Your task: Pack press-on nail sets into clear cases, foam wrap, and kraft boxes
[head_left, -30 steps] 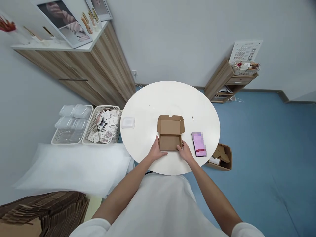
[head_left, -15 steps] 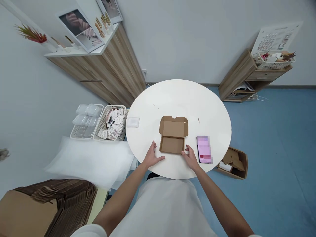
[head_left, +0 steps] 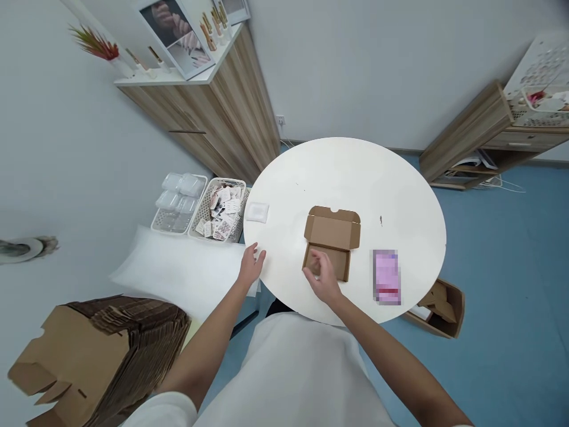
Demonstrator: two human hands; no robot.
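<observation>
An open cardboard mailer box (head_left: 332, 231) lies on the white round table (head_left: 347, 172), its lid folded back away from me. My right hand (head_left: 326, 279) is over the front left part of the box, fingers curved and apart, with nothing in it; whether it touches the cardboard I cannot tell. Out at the table's left edge, my left hand (head_left: 252, 265) is open and empty, close to the white foam sheets (head_left: 182, 267). A small white packet (head_left: 257, 212) lies on the table beyond it. To the right of the box is a phone (head_left: 386, 277) with a blurred screen.
Left of the table stand a white basket of small cards (head_left: 220, 210) and a basket of clear plastic cases (head_left: 178, 201). Flattened cardboard boxes (head_left: 102, 356) are stacked at lower left. A carton with cardboard pieces (head_left: 444, 308) sits at the right, below table height.
My left hand has moved left, away from the box, to the table's edge. My right hand has left the box's right side and come over its front left. The view has shifted left.
</observation>
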